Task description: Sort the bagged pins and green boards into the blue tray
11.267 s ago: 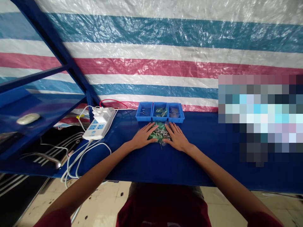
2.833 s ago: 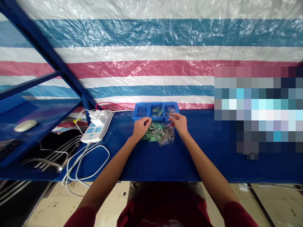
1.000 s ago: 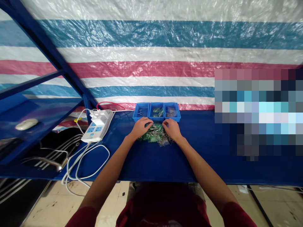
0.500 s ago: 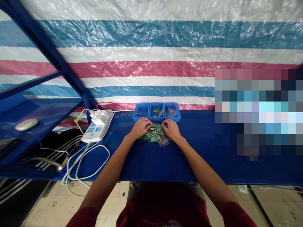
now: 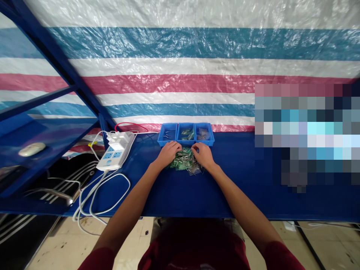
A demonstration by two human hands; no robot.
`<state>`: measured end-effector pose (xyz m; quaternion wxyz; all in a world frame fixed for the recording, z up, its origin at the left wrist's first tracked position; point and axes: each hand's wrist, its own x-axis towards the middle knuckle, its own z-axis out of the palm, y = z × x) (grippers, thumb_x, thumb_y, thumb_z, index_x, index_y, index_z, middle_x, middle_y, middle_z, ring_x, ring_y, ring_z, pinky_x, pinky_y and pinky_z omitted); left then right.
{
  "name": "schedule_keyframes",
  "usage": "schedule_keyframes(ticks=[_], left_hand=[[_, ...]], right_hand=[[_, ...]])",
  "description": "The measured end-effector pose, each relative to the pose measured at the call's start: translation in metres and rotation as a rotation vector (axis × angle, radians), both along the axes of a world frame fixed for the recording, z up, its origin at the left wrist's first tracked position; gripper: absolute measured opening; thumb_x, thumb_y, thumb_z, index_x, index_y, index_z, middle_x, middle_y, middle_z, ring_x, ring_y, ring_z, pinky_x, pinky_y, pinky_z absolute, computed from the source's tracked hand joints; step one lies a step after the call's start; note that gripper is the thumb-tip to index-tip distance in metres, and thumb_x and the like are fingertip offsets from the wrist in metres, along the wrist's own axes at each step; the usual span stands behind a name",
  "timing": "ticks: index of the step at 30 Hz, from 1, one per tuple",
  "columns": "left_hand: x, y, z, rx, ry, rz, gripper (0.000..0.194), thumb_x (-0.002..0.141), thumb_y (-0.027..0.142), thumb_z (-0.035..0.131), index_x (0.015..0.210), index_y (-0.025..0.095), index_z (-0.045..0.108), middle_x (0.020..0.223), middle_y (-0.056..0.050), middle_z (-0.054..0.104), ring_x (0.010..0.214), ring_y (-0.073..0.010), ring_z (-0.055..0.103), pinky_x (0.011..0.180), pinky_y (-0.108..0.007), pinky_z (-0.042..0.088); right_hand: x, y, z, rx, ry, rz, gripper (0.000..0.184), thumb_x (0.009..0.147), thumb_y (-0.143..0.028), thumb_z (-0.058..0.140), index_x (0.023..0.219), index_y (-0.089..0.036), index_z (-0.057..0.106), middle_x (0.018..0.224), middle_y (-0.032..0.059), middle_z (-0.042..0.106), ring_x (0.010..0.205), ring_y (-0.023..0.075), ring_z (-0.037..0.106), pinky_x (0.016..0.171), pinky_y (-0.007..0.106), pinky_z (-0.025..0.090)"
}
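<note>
Striped plastic sheet (image 5: 180,45) at 12 o'clock. Blue frame (image 5: 53,52) at 10. White power strip (image 5: 112,156), white adapter (image 5: 119,141) plugged in, at 9; pale computer mouse (image 5: 32,149) on blue shelf (image 5: 60,137) farther out. White cables (image 5: 80,200) looped at 8.

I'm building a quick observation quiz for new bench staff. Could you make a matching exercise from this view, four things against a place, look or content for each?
1. Leftmost bin
2. Power strip
3. Computer mouse
4. Mixed pile

A. On the blue shelf
B. Between the left hand and the right hand
C. Holds a few thin pieces
D. White, with a white adapter plugged in

Pairs: 1-C, 2-D, 3-A, 4-B
</note>
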<state>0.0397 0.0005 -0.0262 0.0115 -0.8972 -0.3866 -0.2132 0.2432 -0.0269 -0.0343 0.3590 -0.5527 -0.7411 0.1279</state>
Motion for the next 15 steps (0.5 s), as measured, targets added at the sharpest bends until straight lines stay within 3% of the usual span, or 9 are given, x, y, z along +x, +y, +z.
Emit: schedule_keyframes(ticks=[4,7,15], left_hand=[[0.005,-0.005,0.002,0.006,-0.116,0.016,0.026,0.097,0.023,0.034,0.084,0.018,0.056,0.081,-0.006,0.060,0.079,-0.0201,0.052,0.079,-0.032,0.040],[0.010,-0.010,0.003,-0.009,-0.245,0.033,0.026,0.098,0.025,0.034,0.085,0.018,0.056,0.082,-0.006,0.061,0.080,-0.0191,0.054,0.079,-0.031,0.043],[0.019,-0.018,0.008,-0.111,-0.580,0.110,0.020,0.092,0.030,0.047,0.081,0.017,0.060,0.082,-0.003,0.067,0.073,-0.0153,0.060,0.075,-0.027,0.048]], right_hand=[[-0.002,-0.005,0.007,0.083,0.092,0.089,0.024,0.093,-0.033,0.047,0.085,-0.018,0.065,0.078,0.0043,0.064,0.074,0.0174,0.057,0.070,0.027,0.042],[-0.004,-0.008,0.010,0.126,0.118,0.159,0.022,0.093,-0.032,0.049,0.087,-0.019,0.066,0.078,0.0037,0.064,0.074,0.0170,0.057,0.071,0.027,0.042],[-0.004,-0.009,0.010,0.115,0.137,0.172,0.018,0.092,-0.027,0.050,0.089,-0.019,0.067,0.081,0.0041,0.065,0.076,0.0167,0.058,0.072,0.026,0.043]])
